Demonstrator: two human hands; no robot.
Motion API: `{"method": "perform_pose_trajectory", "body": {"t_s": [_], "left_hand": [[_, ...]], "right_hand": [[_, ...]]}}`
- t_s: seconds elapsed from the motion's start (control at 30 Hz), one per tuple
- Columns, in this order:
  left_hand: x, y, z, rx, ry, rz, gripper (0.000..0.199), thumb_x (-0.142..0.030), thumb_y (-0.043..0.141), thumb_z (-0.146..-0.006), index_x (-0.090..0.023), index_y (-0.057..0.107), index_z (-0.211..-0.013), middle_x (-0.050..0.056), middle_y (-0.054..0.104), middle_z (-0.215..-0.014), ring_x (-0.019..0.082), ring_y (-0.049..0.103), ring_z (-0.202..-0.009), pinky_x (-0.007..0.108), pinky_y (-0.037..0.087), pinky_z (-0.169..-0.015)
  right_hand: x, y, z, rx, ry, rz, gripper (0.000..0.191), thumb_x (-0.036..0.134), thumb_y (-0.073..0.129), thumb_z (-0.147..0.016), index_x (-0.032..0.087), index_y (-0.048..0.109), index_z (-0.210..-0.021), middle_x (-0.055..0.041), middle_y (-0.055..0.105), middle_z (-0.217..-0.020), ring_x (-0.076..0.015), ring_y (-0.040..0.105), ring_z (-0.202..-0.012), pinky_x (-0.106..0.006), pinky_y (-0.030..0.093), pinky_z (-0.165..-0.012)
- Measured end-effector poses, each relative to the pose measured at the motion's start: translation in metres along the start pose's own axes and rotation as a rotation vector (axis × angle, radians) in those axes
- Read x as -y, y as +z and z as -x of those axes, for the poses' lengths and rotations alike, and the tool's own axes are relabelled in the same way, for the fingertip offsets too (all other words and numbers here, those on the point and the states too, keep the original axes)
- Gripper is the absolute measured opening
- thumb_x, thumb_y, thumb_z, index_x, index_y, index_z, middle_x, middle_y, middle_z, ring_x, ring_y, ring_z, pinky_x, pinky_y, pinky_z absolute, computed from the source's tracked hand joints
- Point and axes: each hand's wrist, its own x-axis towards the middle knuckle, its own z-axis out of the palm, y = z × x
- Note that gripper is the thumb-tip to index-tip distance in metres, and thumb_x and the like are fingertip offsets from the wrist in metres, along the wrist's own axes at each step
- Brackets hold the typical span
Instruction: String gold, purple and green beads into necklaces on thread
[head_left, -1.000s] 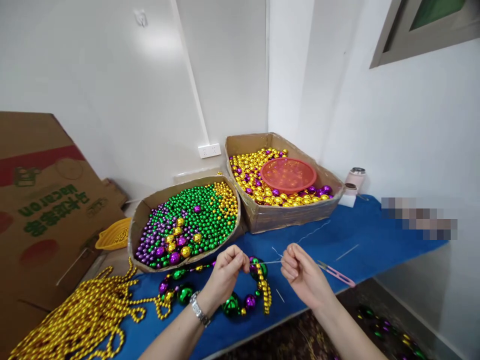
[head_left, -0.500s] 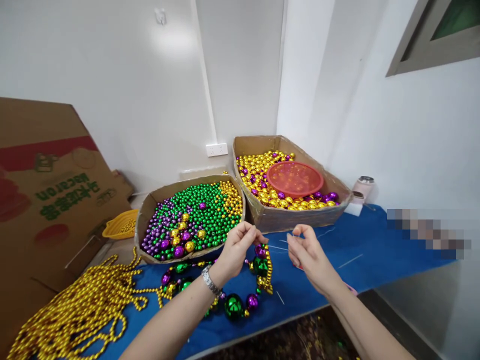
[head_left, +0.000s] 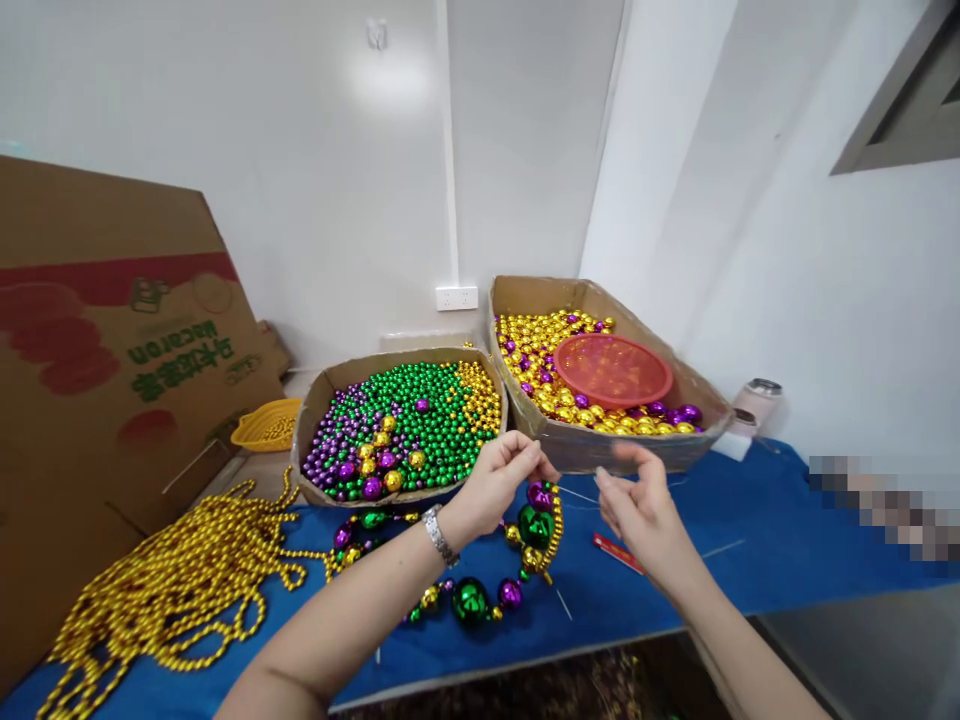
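Note:
My left hand [head_left: 501, 482], with a metal watch on its wrist, is closed in a pinch at the end of a bead necklace [head_left: 470, 601]. Large green, purple and gold beads hang below its fingers and lie in a loop on the blue table cover [head_left: 600, 600]. My right hand [head_left: 641, 505] is a short way to the right, thumb and forefinger apart and the other fingers curled. Its forefinger is blurred, and I see nothing between the fingertips. A thin pale thread runs between the hands. Under the right hand lies a narrow red object [head_left: 619, 553].
A carton [head_left: 401, 357] of small green, purple and gold beads stands behind my hands. Beside it, another carton [head_left: 615, 452] holds larger beads and a red basket [head_left: 613, 370]. Gold bead strings [head_left: 172, 580] are heaped left, near a yellow basket [head_left: 259, 425] and a big box [head_left: 97, 420].
My right thumb and forefinger have come apart from their pinch. The left hand keeps its pinch on the necklace. The whole view has shifted, and the red object now shows more fully.

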Motion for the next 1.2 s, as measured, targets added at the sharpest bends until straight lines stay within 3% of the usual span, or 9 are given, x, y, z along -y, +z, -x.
{"method": "perform_pose_trajectory", "body": {"t_s": [0.1,0.17,0.3,0.4,0.57,0.7,0.8,1.03,1.2], "left_hand": [[-0.001,0.000,-0.002,-0.007,-0.001,0.010,0.026,-0.039,0.057,-0.084,-0.016,0.057,-0.073,0.003,0.065,-0.070,0.013,0.059,-0.066,0.025,0.043,-0.066],[-0.001,0.000,-0.002,-0.014,-0.004,0.003,0.027,-0.041,0.058,-0.083,-0.015,0.057,-0.073,0.004,0.065,-0.071,0.013,0.059,-0.067,0.025,0.043,-0.067],[-0.004,0.001,-0.005,-0.001,0.009,-0.037,0.028,-0.042,0.060,-0.081,-0.016,0.057,-0.071,0.004,0.065,-0.070,0.013,0.058,-0.066,0.025,0.042,-0.066],[-0.017,0.003,-0.013,0.014,0.016,-0.039,0.027,-0.041,0.060,-0.081,-0.016,0.056,-0.072,0.003,0.065,-0.068,0.012,0.056,-0.062,0.024,0.041,-0.061],[-0.065,0.011,-0.043,0.048,0.153,-0.052,0.023,-0.033,0.059,-0.083,-0.017,0.056,-0.068,0.001,0.063,-0.062,0.011,0.057,-0.059,0.025,0.043,-0.064],[-0.111,0.018,-0.067,0.062,0.231,-0.073,0.023,-0.023,0.055,-0.087,-0.016,0.053,-0.065,-0.001,0.061,-0.061,0.008,0.057,-0.057,0.024,0.044,-0.063],[-0.140,0.021,-0.077,0.023,0.281,-0.106,0.025,-0.020,0.053,-0.089,-0.015,0.051,-0.064,-0.003,0.058,-0.058,0.007,0.058,-0.057,0.022,0.044,-0.062],[-0.191,0.022,-0.086,-0.146,0.361,-0.201,0.025,-0.030,0.053,-0.089,-0.013,0.051,-0.071,-0.005,0.056,-0.063,0.013,0.068,-0.074,0.021,0.047,-0.064],[-0.206,0.018,-0.093,-0.190,0.391,-0.232,0.029,-0.035,0.043,-0.092,-0.012,0.054,-0.078,-0.003,0.058,-0.072,0.018,0.068,-0.086,0.022,0.046,-0.065]], "right_hand": [[0.004,-0.001,0.001,0.148,0.019,-0.005,0.055,0.049,0.042,-0.091,0.026,0.022,-0.137,0.0135,0.026,-0.048,-0.0091,0.030,-0.036,-0.019,0.028,-0.038],[0.006,-0.001,0.000,0.235,-0.082,0.243,0.045,0.045,0.038,-0.093,0.024,0.035,-0.133,0.0100,0.035,-0.049,-0.0109,0.040,-0.041,-0.021,0.035,-0.043],[0.008,-0.001,-0.009,0.231,-0.556,0.948,0.032,0.030,0.030,-0.095,0.021,0.060,-0.099,-0.0027,0.059,-0.069,-0.0160,0.058,-0.064,-0.026,0.044,-0.059],[0.018,-0.004,-0.024,0.203,-0.691,1.134,0.036,0.026,0.028,-0.095,0.020,0.058,-0.075,-0.0054,0.057,-0.068,-0.0171,0.054,-0.063,-0.027,0.040,-0.059],[0.066,-0.015,-0.060,0.181,-0.817,1.216,0.035,0.027,0.033,-0.093,0.020,0.051,-0.064,-0.0047,0.050,-0.063,-0.0168,0.045,-0.062,-0.029,0.032,-0.058],[0.114,-0.023,-0.093,0.098,-1.106,1.419,0.038,0.026,0.032,-0.094,0.019,0.048,-0.061,-0.0021,0.045,-0.059,-0.0139,0.040,-0.055,-0.029,0.026,-0.053],[0.145,-0.023,-0.115,0.058,-1.226,1.510,0.039,0.023,0.031,-0.093,0.018,0.048,-0.058,-0.0011,0.045,-0.057,-0.0113,0.039,-0.052,-0.029,0.021,-0.051],[0.203,-0.019,-0.134,0.017,-1.237,1.587,0.066,0.039,0.003,-0.092,0.009,0.055,-0.063,-0.0019,0.057,-0.069,-0.0079,0.053,-0.068,-0.031,0.018,-0.053],[0.220,-0.016,-0.132,-0.008,-1.182,1.620,0.072,0.042,-0.005,-0.085,0.008,0.054,-0.062,-0.0008,0.060,-0.076,-0.0072,0.055,-0.075,-0.033,0.020,-0.054]]}}
